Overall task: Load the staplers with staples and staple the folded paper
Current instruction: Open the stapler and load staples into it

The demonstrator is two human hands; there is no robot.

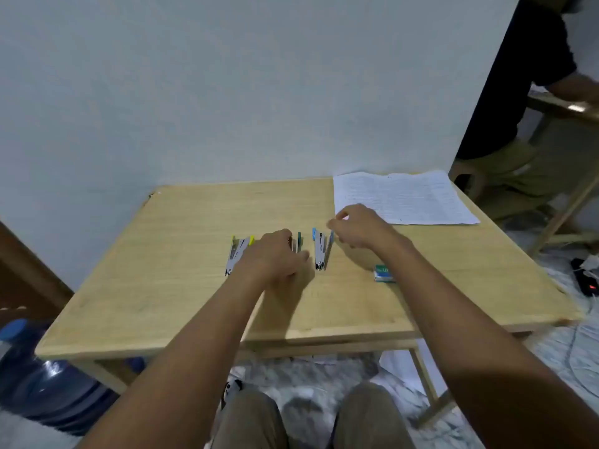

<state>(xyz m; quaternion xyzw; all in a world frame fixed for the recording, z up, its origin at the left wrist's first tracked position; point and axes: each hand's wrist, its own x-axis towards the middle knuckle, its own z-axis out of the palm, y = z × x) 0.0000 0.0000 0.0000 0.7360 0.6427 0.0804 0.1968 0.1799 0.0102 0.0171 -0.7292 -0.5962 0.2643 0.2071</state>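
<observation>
Three staplers lie opened on the wooden table [162, 286]: a yellow one [238, 252] on the left, a green one [297, 241] in the middle and a blue one [322, 249] on the right. My left hand [275, 257] covers most of the green stapler, its fingers curled down onto it. My right hand [356, 226] hovers just right of the blue stapler, fingers curled with thumb and forefinger close together; what they pinch is too small to see. A small green staple box [384, 273] sits to the right. Printed paper sheets [402, 197] lie at the far right corner.
A white wall stands behind the table. Another person sits at the far right beside a second wooden table [564, 108]. A blue water jug [42, 384] stands on the floor at the left. Cables and a power strip [586, 280] lie on the floor at the right.
</observation>
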